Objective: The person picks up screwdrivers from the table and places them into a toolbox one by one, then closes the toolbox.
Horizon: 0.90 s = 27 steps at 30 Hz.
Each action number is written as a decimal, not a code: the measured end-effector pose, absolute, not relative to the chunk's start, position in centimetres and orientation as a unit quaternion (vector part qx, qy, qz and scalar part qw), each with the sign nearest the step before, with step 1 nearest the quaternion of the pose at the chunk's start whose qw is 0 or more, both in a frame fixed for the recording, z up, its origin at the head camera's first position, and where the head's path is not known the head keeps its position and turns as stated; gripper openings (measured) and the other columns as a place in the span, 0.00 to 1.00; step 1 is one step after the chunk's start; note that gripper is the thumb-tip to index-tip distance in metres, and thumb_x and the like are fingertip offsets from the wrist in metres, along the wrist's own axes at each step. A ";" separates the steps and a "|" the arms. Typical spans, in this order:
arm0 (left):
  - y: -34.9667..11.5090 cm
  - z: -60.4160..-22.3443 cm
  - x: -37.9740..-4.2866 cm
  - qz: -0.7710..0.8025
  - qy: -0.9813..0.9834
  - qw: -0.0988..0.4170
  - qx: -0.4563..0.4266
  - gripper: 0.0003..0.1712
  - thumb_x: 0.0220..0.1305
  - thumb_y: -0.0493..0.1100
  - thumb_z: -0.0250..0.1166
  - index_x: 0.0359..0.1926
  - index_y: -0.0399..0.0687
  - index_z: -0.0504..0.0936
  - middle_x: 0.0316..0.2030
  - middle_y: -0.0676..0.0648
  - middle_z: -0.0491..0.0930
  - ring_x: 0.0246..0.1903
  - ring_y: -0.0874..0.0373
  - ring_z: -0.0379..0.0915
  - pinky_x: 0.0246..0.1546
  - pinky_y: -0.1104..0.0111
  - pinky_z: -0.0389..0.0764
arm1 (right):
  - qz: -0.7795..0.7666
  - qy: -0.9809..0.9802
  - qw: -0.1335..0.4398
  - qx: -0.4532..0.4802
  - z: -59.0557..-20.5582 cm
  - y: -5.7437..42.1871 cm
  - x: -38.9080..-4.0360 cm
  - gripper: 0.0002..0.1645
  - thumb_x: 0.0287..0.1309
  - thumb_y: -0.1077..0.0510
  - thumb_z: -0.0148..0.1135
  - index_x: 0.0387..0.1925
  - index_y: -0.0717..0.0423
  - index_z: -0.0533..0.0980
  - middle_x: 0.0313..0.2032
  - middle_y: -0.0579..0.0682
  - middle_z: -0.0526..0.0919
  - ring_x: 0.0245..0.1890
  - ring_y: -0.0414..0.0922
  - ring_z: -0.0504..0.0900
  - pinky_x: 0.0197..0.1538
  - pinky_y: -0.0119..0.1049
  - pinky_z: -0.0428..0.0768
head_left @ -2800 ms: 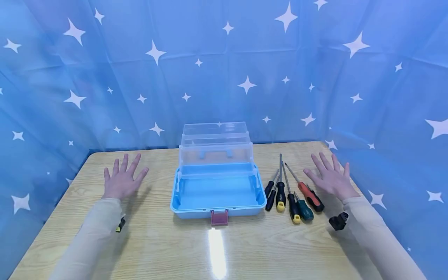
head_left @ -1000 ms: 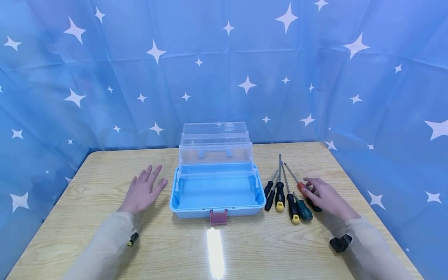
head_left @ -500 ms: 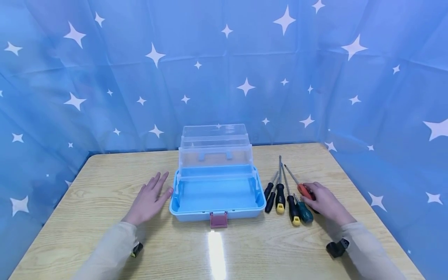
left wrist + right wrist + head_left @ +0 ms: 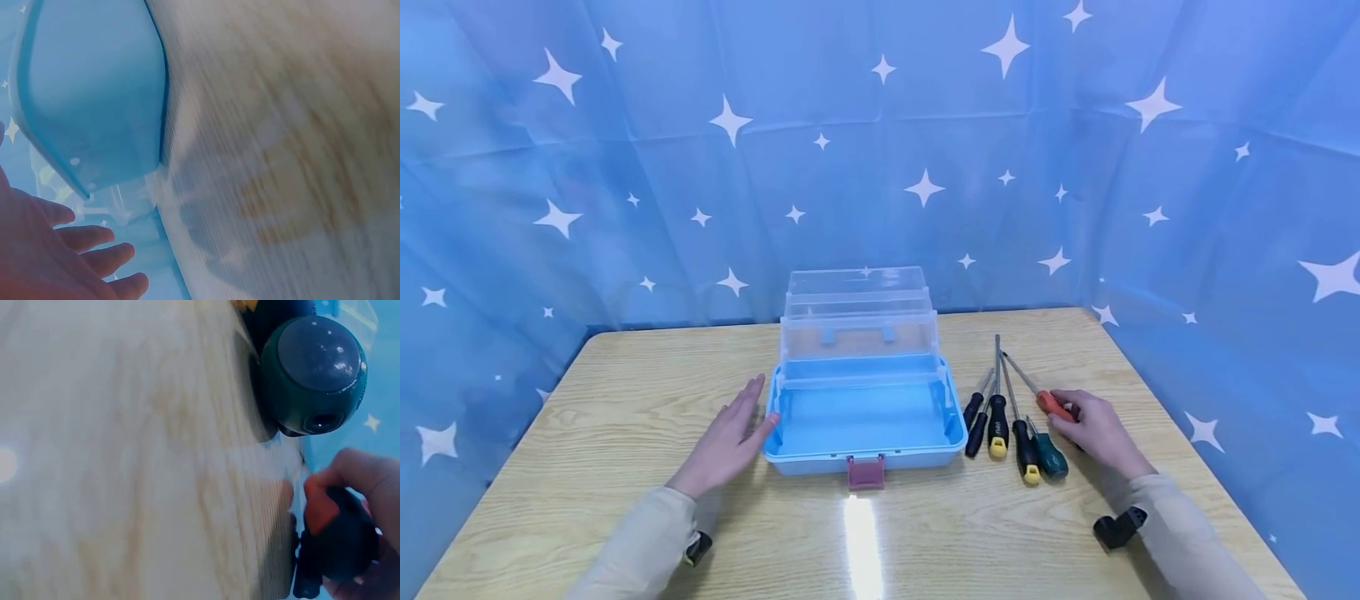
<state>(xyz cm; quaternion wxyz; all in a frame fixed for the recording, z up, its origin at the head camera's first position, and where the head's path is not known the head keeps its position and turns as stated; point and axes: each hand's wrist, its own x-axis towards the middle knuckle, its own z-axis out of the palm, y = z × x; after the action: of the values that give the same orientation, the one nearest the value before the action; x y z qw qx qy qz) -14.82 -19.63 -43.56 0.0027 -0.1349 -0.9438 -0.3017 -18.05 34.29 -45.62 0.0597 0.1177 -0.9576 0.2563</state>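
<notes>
A light-blue toolbox (image 4: pixel 925 457) with a clear lid raised at the back stands mid-table. My left hand (image 4: pixel 724 447) is at its left side, fingers straight and the thumb at the rim; the left wrist view shows the fingers beside the box wall (image 4: pixel 106 81). My right hand (image 4: pixel 1099 429) grips the handle of a red-and-black screwdriver (image 4: pixel 1051 405) between thumb and fingers, its shaft pointing back and left. In the right wrist view a slim black handle (image 4: pixel 306 578) lies beside it. The green screwdriver (image 4: pixel 1052 457) lies just left of my right hand.
Two black-and-yellow screwdrivers (image 4: pixel 997 429) and two small black screwdrivers (image 4: pixel 976 437) lie right of the toolbox. A purple latch (image 4: pixel 866 473) hangs at the box's front. The starry blue curtain (image 4: pixel 850 183) borders the wooden table (image 4: pixel 625 392) behind and at the sides.
My left hand has moved right, from the table to the toolbox's left rim. My right hand, first spread above the table, has come down and taken hold of the red-and-black screwdriver's handle.
</notes>
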 end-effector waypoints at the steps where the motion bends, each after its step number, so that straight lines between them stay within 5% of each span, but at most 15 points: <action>1: -19.5 -43.6 -14.8 -0.304 -0.943 -0.002 -0.135 0.43 0.74 0.61 0.44 0.75 0.38 0.44 0.73 0.33 0.46 0.70 0.37 0.45 0.66 0.42 0.47 | 0.264 -0.956 0.065 0.110 -45.7 34.4 -18.0 0.25 0.58 0.63 0.65 0.54 0.74 0.73 0.43 0.66 0.80 0.30 0.47 0.75 0.30 0.38 0.71; 13: -18.1 -44.2 -14.5 -0.339 -0.931 -0.024 -0.135 0.47 0.72 0.60 0.49 0.74 0.33 0.40 0.73 0.34 0.44 0.70 0.39 0.43 0.67 0.45 0.49 | 0.306 -0.942 0.133 0.046 -45.2 34.9 -17.8 0.22 0.57 0.62 0.63 0.53 0.68 0.77 0.44 0.69 0.79 0.32 0.51 0.72 0.29 0.33 0.68; 27: -17.5 -44.5 -14.6 -0.365 -0.922 -0.050 -0.118 0.55 0.68 0.63 0.55 0.75 0.38 0.32 0.73 0.34 0.40 0.70 0.36 0.42 0.65 0.43 0.51 | 0.319 -0.936 0.136 0.053 -44.0 34.1 -17.9 0.22 0.58 0.63 0.63 0.55 0.66 0.77 0.44 0.67 0.80 0.30 0.46 0.71 0.25 0.30 0.67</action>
<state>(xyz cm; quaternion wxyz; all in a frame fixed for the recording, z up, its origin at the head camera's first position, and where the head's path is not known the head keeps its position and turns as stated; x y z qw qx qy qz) -14.62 -17.52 -44.50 -0.0501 -0.1184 -0.9223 -0.3645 -17.91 34.12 -44.02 0.1362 0.0534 -0.9364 0.3190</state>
